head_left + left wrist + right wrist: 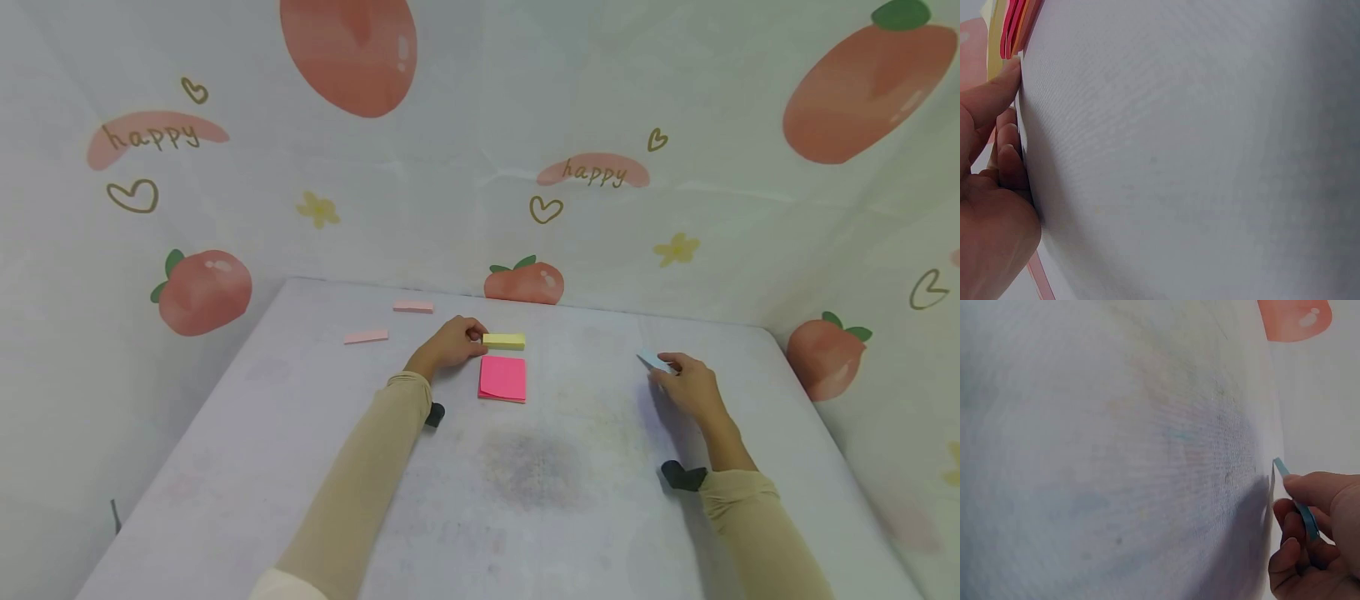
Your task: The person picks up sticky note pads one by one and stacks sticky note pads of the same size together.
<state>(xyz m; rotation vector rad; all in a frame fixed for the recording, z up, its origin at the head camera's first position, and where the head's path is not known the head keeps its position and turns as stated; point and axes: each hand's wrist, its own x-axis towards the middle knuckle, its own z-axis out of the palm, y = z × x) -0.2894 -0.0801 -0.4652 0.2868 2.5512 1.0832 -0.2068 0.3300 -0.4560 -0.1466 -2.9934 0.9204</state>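
Observation:
My left hand (pixel 452 342) is at the left end of a narrow yellow sticky note pad (pixel 505 341), its thumb and a finger pinching that end; the tips are partly hidden. In the left wrist view, the thumb (pixel 1007 84) reaches up to the pads while the other fingers curl in. Just in front of the yellow pad lies a square bright pink sticky note pad (pixel 502 378), its near edge slightly lifted. Over on the right, my right hand (pixel 692 385) holds a small light blue sticky note pad (pixel 1307 520) between thumb and fingers, tilted just above the table.
Two narrow pale pink strips (pixel 413 307) (pixel 366 337) lie at the back left of the white table (pixel 570 533). A white fabric backdrop (pixel 450 192) printed with peaches encloses the back and sides. Dark wrist mounts (pixel 683 476) show beside both forearms.

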